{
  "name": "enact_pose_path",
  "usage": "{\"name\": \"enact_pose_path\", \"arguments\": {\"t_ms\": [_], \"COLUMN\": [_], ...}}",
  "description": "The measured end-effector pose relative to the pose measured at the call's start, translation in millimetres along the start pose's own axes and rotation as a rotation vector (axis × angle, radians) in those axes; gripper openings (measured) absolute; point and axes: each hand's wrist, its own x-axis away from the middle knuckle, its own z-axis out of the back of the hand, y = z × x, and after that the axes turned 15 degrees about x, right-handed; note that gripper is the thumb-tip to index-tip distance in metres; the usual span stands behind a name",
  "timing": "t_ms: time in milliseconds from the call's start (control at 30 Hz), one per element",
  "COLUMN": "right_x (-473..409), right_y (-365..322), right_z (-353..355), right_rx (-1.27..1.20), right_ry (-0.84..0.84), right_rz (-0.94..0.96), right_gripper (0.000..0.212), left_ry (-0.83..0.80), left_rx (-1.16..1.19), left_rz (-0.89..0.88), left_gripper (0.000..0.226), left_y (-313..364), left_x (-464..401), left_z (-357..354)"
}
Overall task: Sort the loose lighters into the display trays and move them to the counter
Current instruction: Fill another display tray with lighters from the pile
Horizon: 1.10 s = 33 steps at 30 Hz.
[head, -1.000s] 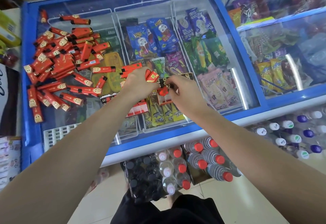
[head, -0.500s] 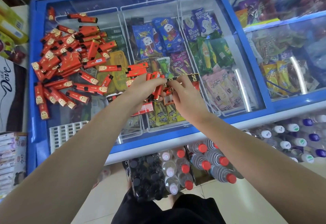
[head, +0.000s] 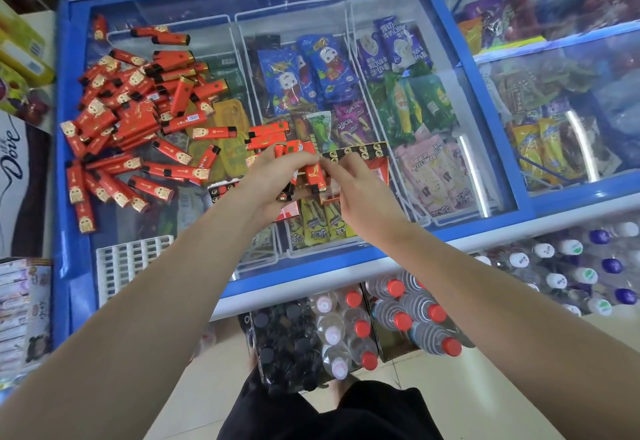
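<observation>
A blue-framed glass-topped chest freezer [head: 446, 204] carries a heap of loose red lighters [head: 131, 121] at its left. My left hand [head: 277, 180] grips several lighters over the red-and-black display tray [head: 360, 155]; my right hand [head: 360, 194] pinches one.

Head-worn camera looks steeply down, close over the glass-topped freezer [head: 346, 280].

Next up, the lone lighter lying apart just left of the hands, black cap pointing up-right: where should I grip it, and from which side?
Take that lone lighter across its red body, pinching the two long edges from above. It lies flat on the freezer lid, tilted with its black cap at the upper right, clear of the pile of lighters, so both long sides look free. The right hand seems less loaded than the left hand, which holds several lighters.
</observation>
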Motion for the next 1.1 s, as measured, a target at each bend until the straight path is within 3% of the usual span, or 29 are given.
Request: {"name": "enact_pose_path", "arguments": {"t_ms": [67,133,200,300,400,533,633,767,900,1100], "right_x": [-4,-9,-12,-10,-7,-9,-8,-4,-2,3], "right_y": [-6,-12,-15,-18,-16,-2,11,20,21,14], "right_z": [11,25,34,41,43,42,40,34,23,4], "right_rx": [-0.279,-0.709,-1.052,-1.237,-1.266,-1.26,-1.036,-0.595,-0.391,-0.216], "right_ry": [-0.03,-0.078,-0.145,-0.2,-0.101,0.023,0.064,0.054,-0.019,0.048], "right_rz": [-0.237,-0.521,-0.694,-0.732,-0.757,-0.889,-0.906,-0.7,-0.458,-0.243], "right_gripper": [0.051,0.038,0.03,0.022,0.021,0.019,0.021,0.021,0.017,0.023], "left_ry": [0.026,0.04,0.034,0.034,0.022,0.04,0.06,0.053,0.018,0.022], "left_rx": [0.004,0.0,-0.017,-0.072,-0.15,-0.209,-0.306,-0.439,-0.457,-0.498], "left_rz": [-0.006,-0.012,-0.02,-0.04,-0.063,-0.083,-0.122,-0.183,-0.179,-0.162], "left_gripper": [0.02,0.023,0.025,0.023,0.018,0.025,0.025,0.019,0.009,0.01], "left_y": [-1,-2,-4,-7,-9,-9,-11,-11,-11,-13], "left_x": [-3,-5,-5,-4,-5,-8,-12,-14,-14,-17], "left_z": [0,0,-2,-7,-9,-8,-4,-6,-11,-11]}}
